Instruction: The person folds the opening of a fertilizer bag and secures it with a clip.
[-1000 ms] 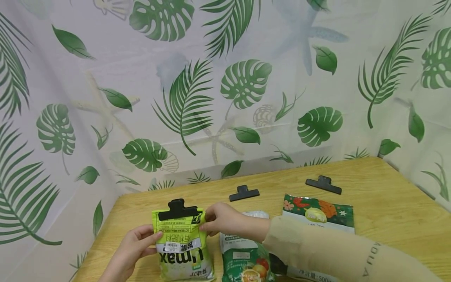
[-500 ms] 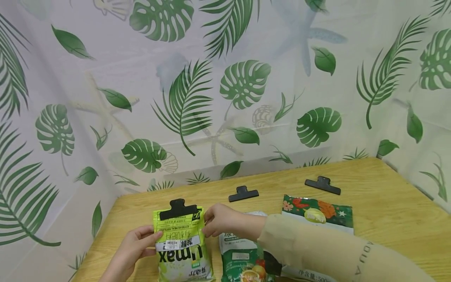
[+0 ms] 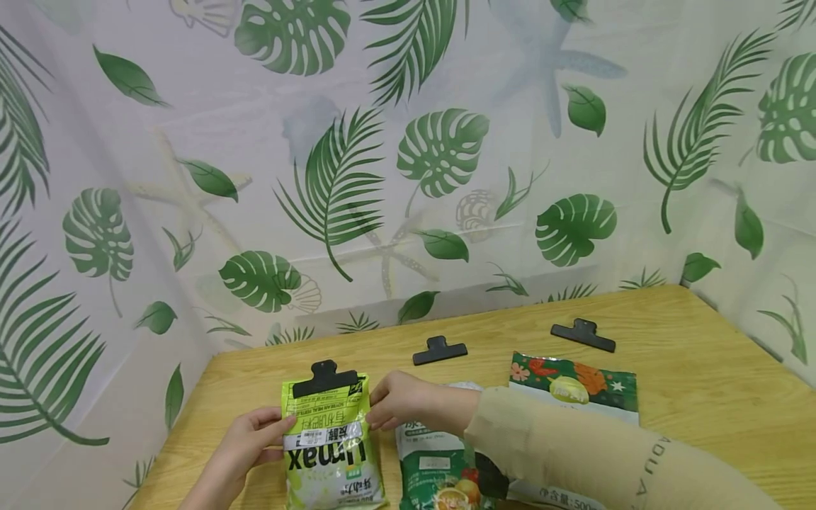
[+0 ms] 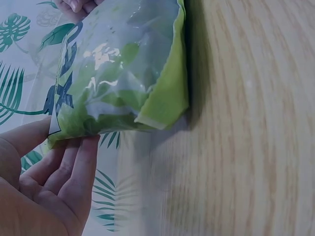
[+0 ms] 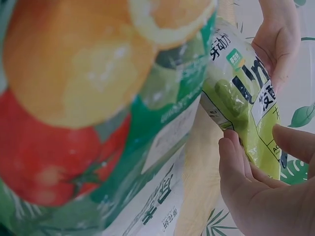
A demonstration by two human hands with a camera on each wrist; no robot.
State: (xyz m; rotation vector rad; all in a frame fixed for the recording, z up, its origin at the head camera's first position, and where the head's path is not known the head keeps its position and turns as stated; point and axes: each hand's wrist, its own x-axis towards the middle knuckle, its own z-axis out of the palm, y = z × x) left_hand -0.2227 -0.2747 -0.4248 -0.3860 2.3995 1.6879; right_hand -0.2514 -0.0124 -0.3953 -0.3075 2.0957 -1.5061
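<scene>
A yellow-green fertilizer bag [image 3: 328,453] stands upright on the left of the table, its printing upside down in the head view. Across its top edge sits a black bag clip [image 3: 325,380]. My left hand [image 3: 245,446] holds the bag's left edge, thumb on the printed front and fingers behind; the left wrist view shows the fingertips [image 4: 88,145] against its side. On the opposite edge, my right hand [image 3: 401,404] pinches the bag just below the clip, as the right wrist view also shows, with the thumb [image 5: 290,140] on the front.
Right beside it stands a green-and-white bag [image 3: 433,460] with fruit pictures, partly under my right forearm. Farther right is another bag [image 3: 574,382] with a floral top, crossed by the sleeve [image 3: 574,446]. Two black clips [image 3: 440,350] lie behind on the wooden table [image 3: 676,340].
The yellow-green bag and its clip have shifted slightly right and turned a little, so the clip sits straighter. Both hands keep their hold on the edges.
</scene>
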